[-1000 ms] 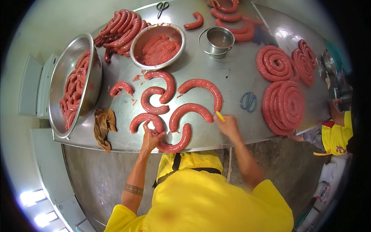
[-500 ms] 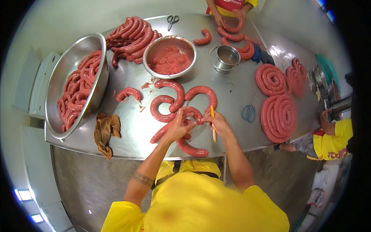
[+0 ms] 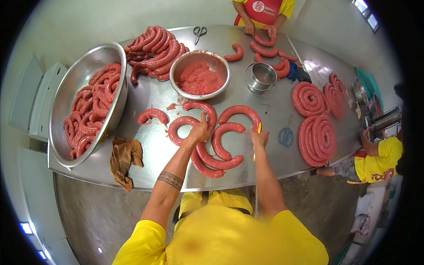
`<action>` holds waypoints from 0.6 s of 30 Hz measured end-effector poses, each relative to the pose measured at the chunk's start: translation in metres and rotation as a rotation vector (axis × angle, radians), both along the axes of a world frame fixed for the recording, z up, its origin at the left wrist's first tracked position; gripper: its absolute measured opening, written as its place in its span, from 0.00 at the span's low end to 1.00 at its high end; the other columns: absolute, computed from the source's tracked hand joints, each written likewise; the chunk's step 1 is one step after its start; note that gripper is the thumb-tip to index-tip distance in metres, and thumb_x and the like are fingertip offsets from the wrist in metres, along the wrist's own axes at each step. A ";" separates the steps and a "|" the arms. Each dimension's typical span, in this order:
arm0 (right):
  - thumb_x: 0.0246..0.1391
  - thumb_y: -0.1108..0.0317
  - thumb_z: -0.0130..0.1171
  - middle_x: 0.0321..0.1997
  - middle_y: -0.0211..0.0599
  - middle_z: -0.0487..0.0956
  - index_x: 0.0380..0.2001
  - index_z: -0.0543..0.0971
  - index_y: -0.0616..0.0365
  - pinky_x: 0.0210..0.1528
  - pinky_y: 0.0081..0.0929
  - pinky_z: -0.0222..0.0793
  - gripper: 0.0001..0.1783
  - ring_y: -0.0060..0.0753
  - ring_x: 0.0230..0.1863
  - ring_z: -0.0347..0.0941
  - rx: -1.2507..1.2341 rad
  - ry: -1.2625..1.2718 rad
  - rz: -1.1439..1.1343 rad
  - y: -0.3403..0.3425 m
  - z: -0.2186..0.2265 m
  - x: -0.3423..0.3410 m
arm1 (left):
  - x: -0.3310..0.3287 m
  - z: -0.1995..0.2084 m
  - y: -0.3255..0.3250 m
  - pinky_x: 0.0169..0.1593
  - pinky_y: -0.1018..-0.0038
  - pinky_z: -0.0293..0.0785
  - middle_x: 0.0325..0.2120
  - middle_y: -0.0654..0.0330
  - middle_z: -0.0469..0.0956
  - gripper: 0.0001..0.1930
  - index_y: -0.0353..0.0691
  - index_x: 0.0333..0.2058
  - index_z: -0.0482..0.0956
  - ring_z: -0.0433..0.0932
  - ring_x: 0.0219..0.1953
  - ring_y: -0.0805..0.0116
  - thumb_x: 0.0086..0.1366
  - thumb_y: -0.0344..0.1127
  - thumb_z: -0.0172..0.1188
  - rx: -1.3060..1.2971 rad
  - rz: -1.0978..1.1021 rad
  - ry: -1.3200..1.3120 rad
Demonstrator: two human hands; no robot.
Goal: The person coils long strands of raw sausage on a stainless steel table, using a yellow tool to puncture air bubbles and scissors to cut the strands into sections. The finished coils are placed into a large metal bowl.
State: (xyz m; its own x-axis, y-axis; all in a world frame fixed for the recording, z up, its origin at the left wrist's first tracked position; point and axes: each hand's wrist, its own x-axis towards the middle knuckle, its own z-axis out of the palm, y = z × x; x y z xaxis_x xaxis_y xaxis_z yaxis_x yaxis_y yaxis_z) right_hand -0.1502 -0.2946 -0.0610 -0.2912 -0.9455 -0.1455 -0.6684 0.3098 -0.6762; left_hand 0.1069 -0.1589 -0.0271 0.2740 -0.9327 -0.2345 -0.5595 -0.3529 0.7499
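Several curved pink-red sausages lie on the steel table in front of me. My left hand [image 3: 201, 131] reaches among them, its fingers closed around the lower end of an upper curved sausage [image 3: 207, 108]; the grip is partly hidden by the hand itself. In my right hand [image 3: 260, 138] is a slim yellow tool [image 3: 259, 128], its blade or tip not clear. That hand is beside the right end of an arched sausage [image 3: 240, 110]. Nearer to me lie a hooked sausage [image 3: 218, 141] and a longer curved sausage [image 3: 216, 162], touching none of my fingers.
A large steel basin [image 3: 121, 99] of sausages stands left, near a brown cloth [image 3: 123, 159]. Beyond are a bowl [image 3: 227, 79] of ground meat, a sausage pile [image 3: 159, 51], scissors [image 3: 198, 33] and a steel pot [image 3: 260, 77]. Blue scissors [image 3: 286, 136] and sausage coils [image 3: 316, 139] lie right. Two people work nearby.
My hands have moved apart from the hooked sausage, which now lies loose. The left went up and left to the upper sausage; the right, still with the yellow tool, moved right.
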 end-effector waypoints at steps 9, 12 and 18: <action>0.52 0.57 0.71 0.33 0.36 0.81 0.41 0.76 0.68 0.36 0.35 0.77 0.25 0.33 0.35 0.81 0.292 -0.699 0.236 -0.017 0.017 0.004 | 0.003 0.037 0.021 0.27 0.67 0.75 0.24 0.50 0.81 0.38 0.28 0.59 0.60 0.79 0.21 0.62 0.60 0.44 0.69 0.329 -0.023 0.144; 0.50 0.57 0.71 0.31 0.35 0.79 0.40 0.76 0.68 0.35 0.33 0.77 0.24 0.35 0.32 0.80 -0.008 -0.385 0.282 -0.003 0.010 0.016 | -0.001 0.063 0.030 0.23 0.76 0.68 0.24 0.58 0.82 0.33 0.35 0.62 0.59 0.75 0.18 0.71 0.64 0.38 0.65 0.264 0.072 0.478; 0.47 0.61 0.70 0.32 0.36 0.80 0.40 0.77 0.67 0.26 0.30 0.74 0.23 0.35 0.24 0.77 -0.234 0.309 0.422 -0.023 0.006 0.022 | -0.023 0.104 0.035 0.31 0.80 0.67 0.41 0.54 0.82 0.36 0.44 0.67 0.52 0.74 0.27 0.75 0.65 0.28 0.62 0.001 0.121 0.790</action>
State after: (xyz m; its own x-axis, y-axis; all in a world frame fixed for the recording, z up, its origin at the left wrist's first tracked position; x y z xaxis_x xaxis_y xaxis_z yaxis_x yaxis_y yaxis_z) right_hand -0.1286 -0.3179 -0.0554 0.1232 -0.9859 0.1131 -0.8792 -0.1613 -0.4483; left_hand 0.0839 -0.1243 0.0766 0.1257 -0.9069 -0.4021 0.1799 -0.3777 0.9083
